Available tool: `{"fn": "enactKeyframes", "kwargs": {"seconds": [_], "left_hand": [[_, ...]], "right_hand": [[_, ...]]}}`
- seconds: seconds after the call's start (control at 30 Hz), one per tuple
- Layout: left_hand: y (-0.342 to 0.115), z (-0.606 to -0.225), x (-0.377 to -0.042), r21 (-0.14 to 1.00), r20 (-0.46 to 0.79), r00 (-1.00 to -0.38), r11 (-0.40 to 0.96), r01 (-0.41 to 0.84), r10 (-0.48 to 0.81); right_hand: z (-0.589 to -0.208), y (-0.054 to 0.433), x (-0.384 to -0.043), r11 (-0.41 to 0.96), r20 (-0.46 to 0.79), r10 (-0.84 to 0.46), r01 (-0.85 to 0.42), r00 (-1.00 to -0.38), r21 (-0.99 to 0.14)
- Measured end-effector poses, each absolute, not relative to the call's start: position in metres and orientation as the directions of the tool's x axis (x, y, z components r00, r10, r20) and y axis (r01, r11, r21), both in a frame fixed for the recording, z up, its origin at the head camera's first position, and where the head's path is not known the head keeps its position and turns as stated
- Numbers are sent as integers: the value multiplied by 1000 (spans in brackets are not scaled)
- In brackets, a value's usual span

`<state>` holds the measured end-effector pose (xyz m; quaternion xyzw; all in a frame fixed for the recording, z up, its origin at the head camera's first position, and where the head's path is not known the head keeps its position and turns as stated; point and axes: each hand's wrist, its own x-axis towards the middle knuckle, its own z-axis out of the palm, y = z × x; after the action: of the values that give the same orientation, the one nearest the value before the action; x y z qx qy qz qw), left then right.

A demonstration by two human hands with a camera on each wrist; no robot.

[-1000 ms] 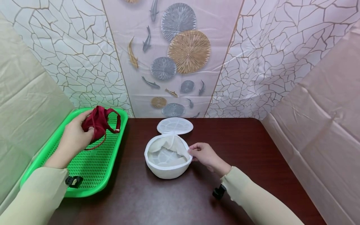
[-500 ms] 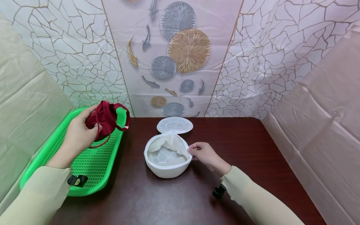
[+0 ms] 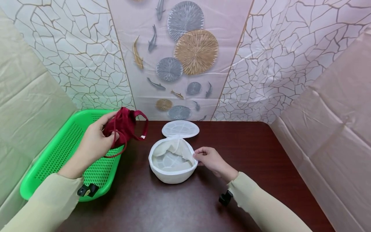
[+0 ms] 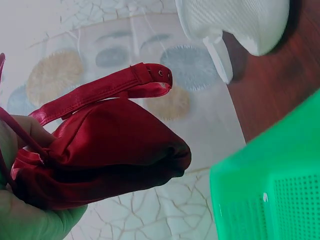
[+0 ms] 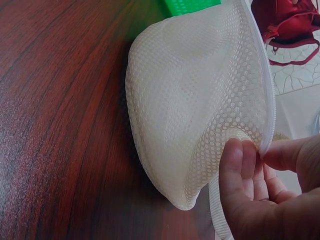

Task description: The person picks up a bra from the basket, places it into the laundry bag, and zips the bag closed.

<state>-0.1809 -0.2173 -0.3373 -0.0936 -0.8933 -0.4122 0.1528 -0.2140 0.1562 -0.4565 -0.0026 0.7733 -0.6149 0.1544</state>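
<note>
My left hand (image 3: 94,141) grips a folded red bra (image 3: 124,125) in the air over the right edge of the green basket. One end of the bra's band dangles toward the table, and the left wrist view shows hook eyelets on the band (image 4: 145,75). At the middle of the table sits a white mesh bra wash bag (image 3: 172,178), its round lid (image 3: 180,129) folded back behind it. My right hand (image 3: 211,160) pinches the bag's zipped rim on the right side. Seen from the right wrist, thumb and fingertips hold the mesh (image 5: 170,100) right beside the zip.
A green perforated basket (image 3: 63,141) lies along the left side of the dark wooden table (image 3: 237,138). Patterned sheeting (image 3: 261,71) rises behind the table's back edge, and plain beige sheets (image 3: 324,129) flank both sides.
My left hand has carried the bra rightward, from above the basket to past its right edge, toward the wash bag. The right hand and the bag have stayed in place.
</note>
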Motion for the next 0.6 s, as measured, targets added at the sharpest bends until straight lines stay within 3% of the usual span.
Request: {"fn": "enactKeyframes", "kwargs": {"seconds": [0.6], "left_hand": [[-166, -347, -175, 731, 347, -916, 553, 399, 202]], "right_hand": [[-457, 155, -215, 236, -210, -209, 159, -955, -959]]}}
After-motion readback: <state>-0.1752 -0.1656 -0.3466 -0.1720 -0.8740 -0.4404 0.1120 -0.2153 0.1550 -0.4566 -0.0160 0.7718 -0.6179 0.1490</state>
